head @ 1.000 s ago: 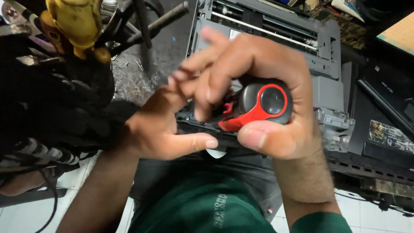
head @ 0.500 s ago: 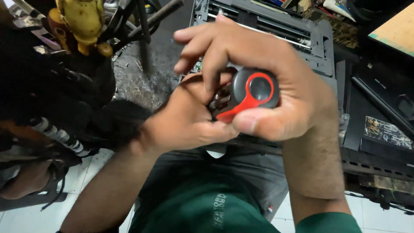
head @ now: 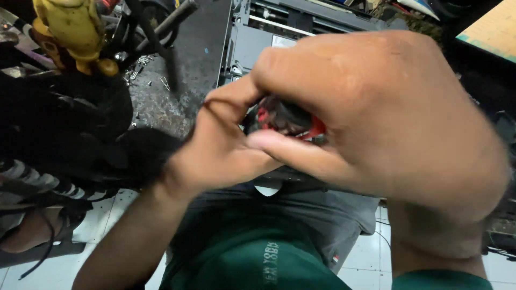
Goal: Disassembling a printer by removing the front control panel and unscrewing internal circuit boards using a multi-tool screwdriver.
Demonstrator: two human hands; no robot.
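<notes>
Red and black plastic was all you could see of the small gadget, tucked deep between your two hands and raised close to the camera, right in front of the grey machine on the bench. Your right hand was wrapped over the top of it, fingers curled down and the thumb pressed along its underside, so the gadget sat clamped in that grip. Your left hand came in from the near side of the machine, its fingers bent and pinching at the gadget's left edge, touching your right thumb. How much of the gadget each finger covered was too blurred to tell.

Left of the machine lay a dark work surface scattered with small screws. Further left of the machine sat a yellow figure above a heap of black cables. Below the machine, nearest you, were your grey trousers, your green shirt and white floor tiles.
</notes>
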